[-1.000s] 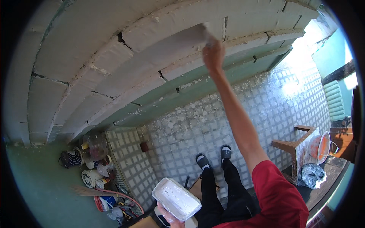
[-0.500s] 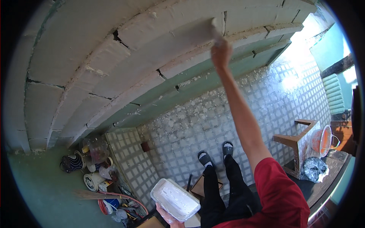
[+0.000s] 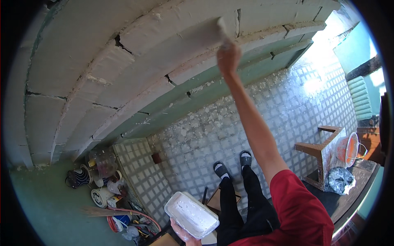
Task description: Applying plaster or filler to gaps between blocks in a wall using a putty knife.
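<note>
My right hand (image 3: 228, 57) is raised at the pale block wall (image 3: 160, 45), gripping a small spreading tool (image 3: 221, 25) whose whitish end is blurred against a smooth section between rough, cracked joints. At the bottom, my left hand (image 3: 182, 233) holds a white rectangular plastic container (image 3: 191, 211) from below, with white paste coating its inside. My right arm crosses the view from the lower right.
Below lie a tiled floor (image 3: 197, 131) and a tiled ledge (image 3: 139, 164). Buckets (image 3: 100, 196), bags and tools crowd the lower left. At right, a brown stool (image 3: 310, 149), an orange-and-white bucket (image 3: 344, 149) and crumpled plastic (image 3: 340, 180) stand near a dark bench (image 3: 361, 180).
My right hand with the tool went right along the wall, then back left, ending slightly higher than a second ago. My left hand and the container shifted only slightly.
</note>
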The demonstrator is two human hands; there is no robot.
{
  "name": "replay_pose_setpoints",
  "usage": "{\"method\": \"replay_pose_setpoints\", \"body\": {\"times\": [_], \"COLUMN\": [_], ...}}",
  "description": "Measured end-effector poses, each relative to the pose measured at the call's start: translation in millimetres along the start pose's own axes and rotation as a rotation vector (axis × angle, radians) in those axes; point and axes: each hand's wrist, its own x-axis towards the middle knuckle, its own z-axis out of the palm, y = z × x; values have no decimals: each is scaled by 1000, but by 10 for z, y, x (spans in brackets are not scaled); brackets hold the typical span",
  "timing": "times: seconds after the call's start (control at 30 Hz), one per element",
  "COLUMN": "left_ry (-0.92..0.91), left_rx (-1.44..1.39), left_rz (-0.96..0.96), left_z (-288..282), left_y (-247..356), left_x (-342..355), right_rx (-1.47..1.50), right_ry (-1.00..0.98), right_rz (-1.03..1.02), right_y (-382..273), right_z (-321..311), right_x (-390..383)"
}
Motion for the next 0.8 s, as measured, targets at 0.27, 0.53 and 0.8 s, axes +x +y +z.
{"method": "replay_pose_setpoints", "body": {"times": [0.27,0.53,0.8], "left_ry": [-26,-3,-3], "left_rx": [-15,-52,-34], "left_rz": [-24,-27,-1], "left_z": [6,74,69], "left_y": [10,31,81], "left_x": [25,-6,-3], "right_rx": [92,104,525], "right_ry": [-269,-265,-198], "right_rz": [-128,-64,79], "right_y": [-355,254,490], "right_z": [-61,-367,-325], "right_x": [-389,444,445]}}
